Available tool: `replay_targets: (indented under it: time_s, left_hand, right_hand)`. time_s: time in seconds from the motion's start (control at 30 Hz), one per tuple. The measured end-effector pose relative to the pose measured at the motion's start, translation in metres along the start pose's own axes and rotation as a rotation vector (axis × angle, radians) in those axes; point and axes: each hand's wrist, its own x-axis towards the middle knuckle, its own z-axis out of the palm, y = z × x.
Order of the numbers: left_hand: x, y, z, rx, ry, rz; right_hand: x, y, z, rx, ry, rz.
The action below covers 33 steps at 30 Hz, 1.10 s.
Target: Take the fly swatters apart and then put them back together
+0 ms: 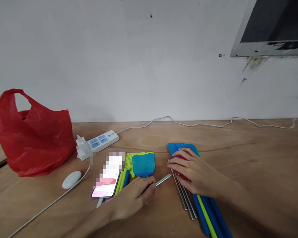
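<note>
My left hand [136, 197] is closed around a thin metal rod [164, 179] that slants up to the right. At the rod's far end, my right hand [192, 168] has its fingers bent over a red fly swatter head [180, 157], which they mostly hide. Beneath my right hand lie several blue fly swatters [173, 147] and loose metal rods [185, 196], with blue grips and one lime grip [207, 216] pointing toward me. A blue swatter head [143, 164] overlaps a lime one [129, 161] beyond my left hand.
A lit phone [108, 180] lies left of the swatters, with a cable at its lower end. Further left are a white oval device [72, 179], a power strip [104, 139] and a red plastic bag [37, 138]. A white cord [169, 117] runs along the wall.
</note>
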Motion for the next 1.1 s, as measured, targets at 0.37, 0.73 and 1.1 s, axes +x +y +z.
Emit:
replay_targets:
  time_s: [0.37,0.73,1.1]
  left_hand:
    - [-0.002,0.012,0.017,0.496,-0.091,-0.062]
    - [-0.017,-0.003,-0.001,0.421,-0.026,-0.067]
    - [-0.010,0.018,0.007,0.554,-0.098,-0.082]
  right_hand:
    - [-0.011,-0.015,0.029,-0.166,-0.152,-0.099]
    - [-0.027,0.039,0.005,-0.241,0.009,-0.030]
    - [-0.005,-0.019,0.017,-0.323,0.016,-0.182]
